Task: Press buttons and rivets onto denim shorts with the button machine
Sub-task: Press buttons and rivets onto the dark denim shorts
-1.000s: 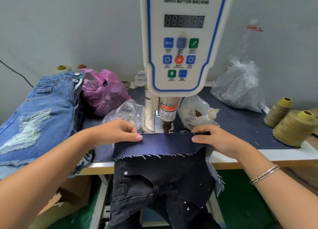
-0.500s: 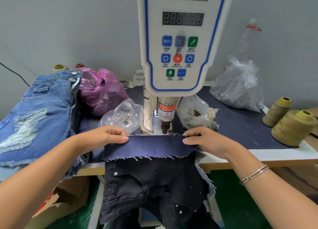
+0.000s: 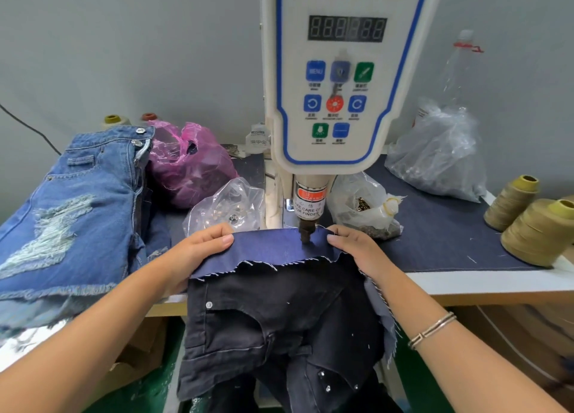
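1. The button machine (image 3: 341, 77), white with a blue-edged control panel, stands at the far middle of the table (image 3: 466, 283); its dark punch tip (image 3: 306, 234) is down on the fabric.
2. A pair of light blue ripped denim shorts (image 3: 71, 214) lies on the left of the table, its frayed hem toward the near edge.
3. The dark denim shorts (image 3: 279, 328) being worked hang over the near edge of the table at the middle, with a blue fabric strip (image 3: 273, 251) folded across their top, directly under the punch tip.
4. A large clear plastic bag (image 3: 438, 155) sits at the far right; a pink plastic bag (image 3: 189, 164) sits left of the machine, beside the blue shorts.
5. Two olive thread cones (image 3: 537, 229) stand at the right edge of the table.
6. The left hand (image 3: 198, 251) holds the left end of the blue strip, fingers curled over its far edge and thumb lying on top.
7. The right hand (image 3: 354, 248) pinches the strip just right of the punch tip; a metal bracelet (image 3: 431, 330) circles that wrist.
8. Two small clear bags (image 3: 226, 207) of metal fasteners lie either side of the machine's base, just beyond the hands.
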A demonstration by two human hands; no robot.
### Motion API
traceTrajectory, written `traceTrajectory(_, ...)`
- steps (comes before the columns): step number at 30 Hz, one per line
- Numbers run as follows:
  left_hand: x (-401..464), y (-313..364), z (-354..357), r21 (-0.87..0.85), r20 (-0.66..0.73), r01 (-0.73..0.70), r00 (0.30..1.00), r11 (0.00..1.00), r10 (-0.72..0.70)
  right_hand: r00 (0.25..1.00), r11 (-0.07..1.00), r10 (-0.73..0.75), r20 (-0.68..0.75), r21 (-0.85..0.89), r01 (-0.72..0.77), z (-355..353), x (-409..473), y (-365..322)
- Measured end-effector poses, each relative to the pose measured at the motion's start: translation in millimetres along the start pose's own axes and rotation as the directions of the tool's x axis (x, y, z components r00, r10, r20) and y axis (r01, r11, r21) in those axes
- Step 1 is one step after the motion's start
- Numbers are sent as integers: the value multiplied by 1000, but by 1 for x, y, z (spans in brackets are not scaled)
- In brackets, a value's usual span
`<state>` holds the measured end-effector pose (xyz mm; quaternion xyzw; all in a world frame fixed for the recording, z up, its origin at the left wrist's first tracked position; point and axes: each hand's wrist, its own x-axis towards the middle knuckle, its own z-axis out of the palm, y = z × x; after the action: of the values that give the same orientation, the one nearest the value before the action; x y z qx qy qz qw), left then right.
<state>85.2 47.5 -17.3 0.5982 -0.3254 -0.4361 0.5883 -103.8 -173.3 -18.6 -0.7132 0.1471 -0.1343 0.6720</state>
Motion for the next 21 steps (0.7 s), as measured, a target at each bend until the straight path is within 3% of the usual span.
traceTrajectory(4, -2, -8, 1, 10, -81, 60, 995, 998, -59, 995, 996, 85, 55, -23, -84, 0, -4, 13)
traceTrajectory(10, -5, -9, -7, -201, -121, 82, 987, 976, -108, 998, 998, 27, -51, 53, -25, 4, -3, 14)
traceTrajectory(12, -4, -10, -7, -135, -140, 73, 986, 988, -92, 995, 999, -17, -98, 39, 20, 5, -1, 17)
traceTrajectory(14, -2, -9, -8, 156, -141, 48, 990, 987, -26, 988, 998, -36, -152, 37, 42, 5, 1, 22)
traceTrajectory(15, -1, -7, -8, 369, -129, 20, 991, 929, 30, 984, 998, -33, -174, 41, 41, 5, 2, 25)
traceTrajectory(17, 5, -2, -5, 723, -64, -31, 992, 690, 111, 981, 998, -34, -189, 48, 44, 5, 5, 27)
traceTrajectory(19, 11, 4, 5, 907, -17, -31, 994, 419, 109, 981, 997, -44, -187, 51, 55, 5, 7, 28)
traceTrajectory(21, 14, 11, 21, 983, -5, -23, 988, 182, 154, 981, 997, -52, -188, 40, 61, 6, 8, 28)
